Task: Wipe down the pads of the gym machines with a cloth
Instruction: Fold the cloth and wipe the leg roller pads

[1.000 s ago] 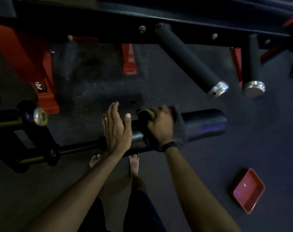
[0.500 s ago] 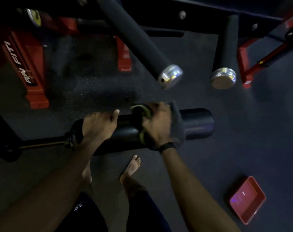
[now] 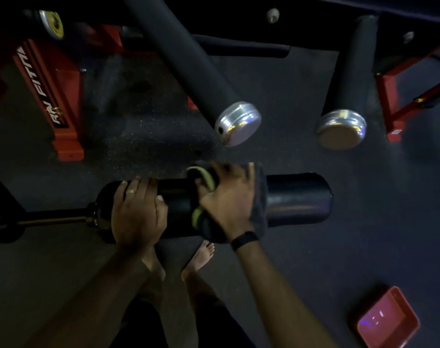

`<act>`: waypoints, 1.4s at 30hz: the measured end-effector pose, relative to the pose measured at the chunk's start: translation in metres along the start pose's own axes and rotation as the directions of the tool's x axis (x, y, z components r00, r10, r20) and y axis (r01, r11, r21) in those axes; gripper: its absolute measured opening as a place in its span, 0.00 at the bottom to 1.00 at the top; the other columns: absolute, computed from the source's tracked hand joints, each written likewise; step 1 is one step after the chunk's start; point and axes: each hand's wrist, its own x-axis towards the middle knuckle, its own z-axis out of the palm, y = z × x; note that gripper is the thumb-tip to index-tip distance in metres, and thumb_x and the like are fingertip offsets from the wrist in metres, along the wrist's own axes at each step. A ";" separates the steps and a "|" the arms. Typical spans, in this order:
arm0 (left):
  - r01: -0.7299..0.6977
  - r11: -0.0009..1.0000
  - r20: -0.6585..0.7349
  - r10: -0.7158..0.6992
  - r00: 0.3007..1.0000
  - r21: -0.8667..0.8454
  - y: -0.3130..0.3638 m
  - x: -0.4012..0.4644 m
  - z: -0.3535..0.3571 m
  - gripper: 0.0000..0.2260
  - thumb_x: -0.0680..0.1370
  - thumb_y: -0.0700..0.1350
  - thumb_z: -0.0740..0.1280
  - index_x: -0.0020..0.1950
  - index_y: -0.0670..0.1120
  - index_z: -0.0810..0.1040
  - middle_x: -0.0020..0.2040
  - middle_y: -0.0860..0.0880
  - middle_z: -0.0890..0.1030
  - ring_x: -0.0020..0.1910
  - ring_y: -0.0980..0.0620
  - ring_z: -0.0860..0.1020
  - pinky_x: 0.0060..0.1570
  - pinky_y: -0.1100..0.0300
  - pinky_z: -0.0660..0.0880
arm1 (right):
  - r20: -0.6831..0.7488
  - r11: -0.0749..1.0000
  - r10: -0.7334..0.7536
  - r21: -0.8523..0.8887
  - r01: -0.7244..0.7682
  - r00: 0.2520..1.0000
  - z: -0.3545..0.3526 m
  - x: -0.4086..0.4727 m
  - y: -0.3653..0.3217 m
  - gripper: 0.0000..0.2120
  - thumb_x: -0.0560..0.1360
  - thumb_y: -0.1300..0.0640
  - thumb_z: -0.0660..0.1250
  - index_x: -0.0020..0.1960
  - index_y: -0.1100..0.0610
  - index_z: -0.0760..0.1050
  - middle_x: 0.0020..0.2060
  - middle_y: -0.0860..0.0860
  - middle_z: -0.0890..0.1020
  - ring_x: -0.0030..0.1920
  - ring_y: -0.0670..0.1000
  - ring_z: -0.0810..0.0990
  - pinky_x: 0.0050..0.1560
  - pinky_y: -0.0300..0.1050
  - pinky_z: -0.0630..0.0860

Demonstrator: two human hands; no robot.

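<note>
I was looking into a gym: red machine frames (image 3: 63, 101), black foam roller pads (image 3: 188, 59) with metal caps, speckled rubber floor (image 3: 364, 197).

Head-worn view (wide-angle) straight down, close over the roller pad (image 3: 296, 197) and floor (image 3: 364, 234).

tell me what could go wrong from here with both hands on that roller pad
1. The roller pad sits on a thin bar, so it may spin or swing under the left hand, and the grip could slip.
2. The cloth is bunched under the right hand, so the far end might get missed.
3. Bare feet stand right below the pad, and a metal-capped bar hangs close above.
</note>
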 end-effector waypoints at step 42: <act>0.067 0.998 0.117 -0.068 0.991 0.008 -0.016 0.013 -0.027 0.19 0.84 0.50 0.54 0.53 0.41 0.81 0.56 0.42 0.83 0.52 0.42 0.79 0.52 0.48 0.67 | -0.017 0.989 0.120 0.084 -0.119 0.993 -0.026 0.003 0.076 0.27 0.68 0.44 0.66 0.66 0.48 0.78 0.62 0.51 0.82 0.64 0.56 0.78 0.70 0.68 0.61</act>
